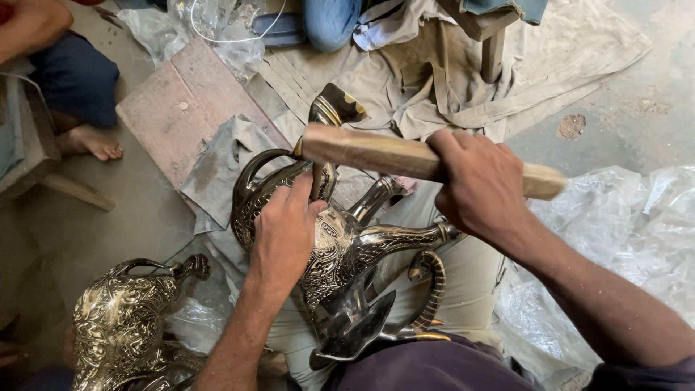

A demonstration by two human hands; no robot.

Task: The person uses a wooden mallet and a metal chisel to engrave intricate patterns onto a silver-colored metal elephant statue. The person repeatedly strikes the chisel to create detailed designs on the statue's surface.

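Note:
A shiny engraved brass elephant figure (347,246) lies across my lap, legs pointing right and its ear and tusks toward me. My left hand (284,233) presses on its body and grips a thin metal tool (318,181) standing against it. My right hand (483,187) is closed around a wooden stick (369,150) held level above the figure, its left end over the tool.
A second engraved brass figure (119,322) stands at lower left. A reddish board (181,108) and grey cloths (224,163) lie ahead on the floor. Clear plastic sheeting (622,232) is at right. Other people's legs and a bare foot (90,141) are at top left.

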